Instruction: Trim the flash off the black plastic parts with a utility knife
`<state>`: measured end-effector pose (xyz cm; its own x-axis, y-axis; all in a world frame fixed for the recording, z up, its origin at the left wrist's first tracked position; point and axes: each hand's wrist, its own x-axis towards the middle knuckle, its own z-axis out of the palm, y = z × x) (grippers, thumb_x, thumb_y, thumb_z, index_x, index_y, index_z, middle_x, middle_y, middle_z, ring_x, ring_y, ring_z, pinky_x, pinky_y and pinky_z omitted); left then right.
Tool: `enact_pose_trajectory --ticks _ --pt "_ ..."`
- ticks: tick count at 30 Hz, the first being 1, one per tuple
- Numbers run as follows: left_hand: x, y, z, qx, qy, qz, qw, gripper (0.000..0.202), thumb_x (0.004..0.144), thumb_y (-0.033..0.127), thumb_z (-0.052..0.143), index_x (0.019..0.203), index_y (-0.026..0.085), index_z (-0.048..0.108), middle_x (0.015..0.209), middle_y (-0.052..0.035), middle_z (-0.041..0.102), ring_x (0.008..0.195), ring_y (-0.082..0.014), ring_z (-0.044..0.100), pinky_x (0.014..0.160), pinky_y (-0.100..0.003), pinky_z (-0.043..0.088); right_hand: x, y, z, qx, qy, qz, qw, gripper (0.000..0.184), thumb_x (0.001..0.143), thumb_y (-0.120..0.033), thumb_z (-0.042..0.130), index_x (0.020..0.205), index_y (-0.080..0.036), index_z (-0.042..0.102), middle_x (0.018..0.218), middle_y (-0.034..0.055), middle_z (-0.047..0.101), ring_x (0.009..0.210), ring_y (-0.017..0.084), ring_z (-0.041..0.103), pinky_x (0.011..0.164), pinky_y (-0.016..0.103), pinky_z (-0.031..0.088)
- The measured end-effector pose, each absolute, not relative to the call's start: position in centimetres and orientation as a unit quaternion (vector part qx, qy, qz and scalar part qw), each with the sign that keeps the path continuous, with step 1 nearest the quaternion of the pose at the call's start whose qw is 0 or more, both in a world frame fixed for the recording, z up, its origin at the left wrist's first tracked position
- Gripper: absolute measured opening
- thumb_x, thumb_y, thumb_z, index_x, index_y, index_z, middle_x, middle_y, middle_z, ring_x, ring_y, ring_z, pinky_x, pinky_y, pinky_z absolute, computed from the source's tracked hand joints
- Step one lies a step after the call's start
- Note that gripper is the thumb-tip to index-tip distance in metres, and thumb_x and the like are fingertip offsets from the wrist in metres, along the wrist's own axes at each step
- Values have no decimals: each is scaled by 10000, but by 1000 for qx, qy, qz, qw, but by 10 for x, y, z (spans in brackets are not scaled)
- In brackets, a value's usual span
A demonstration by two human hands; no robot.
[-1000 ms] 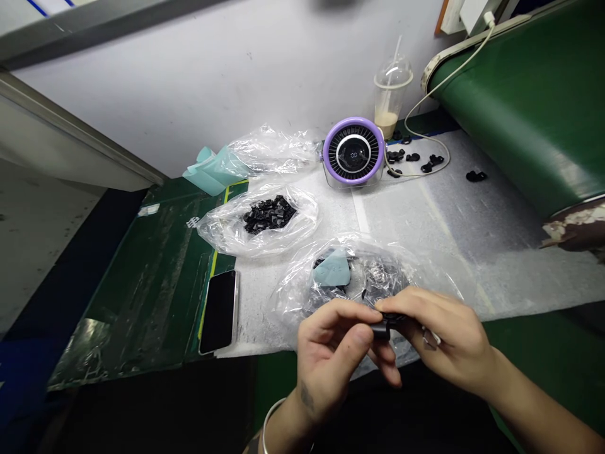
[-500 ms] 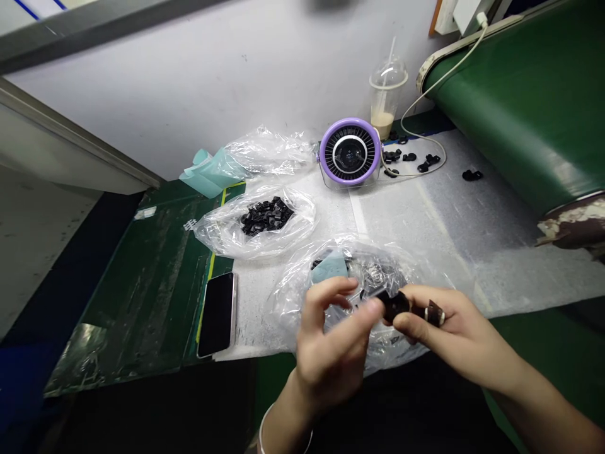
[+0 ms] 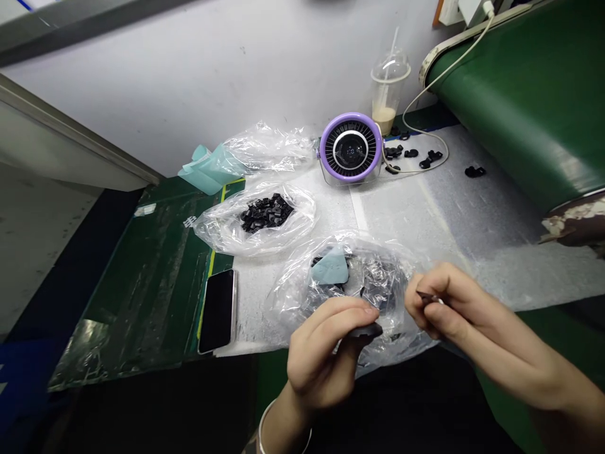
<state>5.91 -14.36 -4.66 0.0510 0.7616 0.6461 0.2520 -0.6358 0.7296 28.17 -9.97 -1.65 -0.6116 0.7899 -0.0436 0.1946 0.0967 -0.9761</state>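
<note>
My left hand (image 3: 326,353) is closed on a small black plastic part (image 3: 367,330), pinched between thumb and fingers above the front plastic bag. To its right, my right hand (image 3: 449,309) is closed around a small thin object with a dark brown end (image 3: 428,297) and a bit of white; fingers hide most of it, so its kind cannot be told. Beneath both hands lies an open clear plastic bag (image 3: 293,296), with dark parts and a light blue piece (image 3: 331,268) inside. The hands are apart.
A second clear bag (image 3: 212,227) holds many small black parts (image 3: 267,213). A phone (image 3: 217,312) lies at the left. Behind stand a purple fan (image 3: 350,149) and a drink cup (image 3: 385,101), with loose black parts (image 3: 430,159) by a cable. A green conveyor belt (image 3: 529,107) flanks the right.
The hands were together at the black part, the left fingers partly spread. Now the left hand grips the black part, and the right hand has moved away to the right with the brown-ended object.
</note>
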Motion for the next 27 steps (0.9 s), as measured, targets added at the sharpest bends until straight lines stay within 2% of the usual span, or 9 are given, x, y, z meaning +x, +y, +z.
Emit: enact_pose_trajectory --ticks 4,8,11,17,21,27 --pt "61 -146 -42 691 385 577 205 182 1013 80 609 1137 132 731 997 -93 766 879 -174 760 732 -266 674 275 -95 -3 -323 -801 398 310 133 1097 -183 466 1108 -276 561 918 -24 633 819 120 622 713 233 480" --pt "59 -147 -38 715 389 555 170 170 1021 83 596 1131 109 723 1001 -100 761 891 -168 757 736 -253 662 265 -101 9 -281 -879 276 269 127 1112 -232 402 1103 -220 528 878 -14 652 743 142 631 674 286 479" --pt "57 -147 -38 729 387 542 156 145 1032 141 609 1124 97 712 993 -109 755 890 -176 753 724 -256 658 259 -106 9 -271 -898 214 272 122 1111 -252 431 1046 -202 522 809 -24 627 655 140 588 592 301 427" --pt "57 -145 -40 736 377 540 156 132 1031 107 589 1079 56 701 975 -111 729 893 -155 732 769 -226 639 254 -103 7 -273 -902 175 286 257 1121 -258 432 879 -214 506 696 -48 534 569 122 498 547 314 339" --pt "58 -143 -40 739 377 538 148 130 1011 64 584 1065 53 703 961 -108 723 876 -158 733 757 -229 639 254 -101 8 -278 -906 161 277 283 1123 -262 420 857 -221 508 676 -52 509 550 127 477 539 321 318" --pt "57 -145 -41 740 397 527 133 164 1000 58 591 1107 104 707 958 -96 740 842 -173 737 705 -265 647 254 -100 9 -284 -908 150 271 287 1116 -255 429 842 -225 507 671 -49 501 547 131 465 544 322 315"
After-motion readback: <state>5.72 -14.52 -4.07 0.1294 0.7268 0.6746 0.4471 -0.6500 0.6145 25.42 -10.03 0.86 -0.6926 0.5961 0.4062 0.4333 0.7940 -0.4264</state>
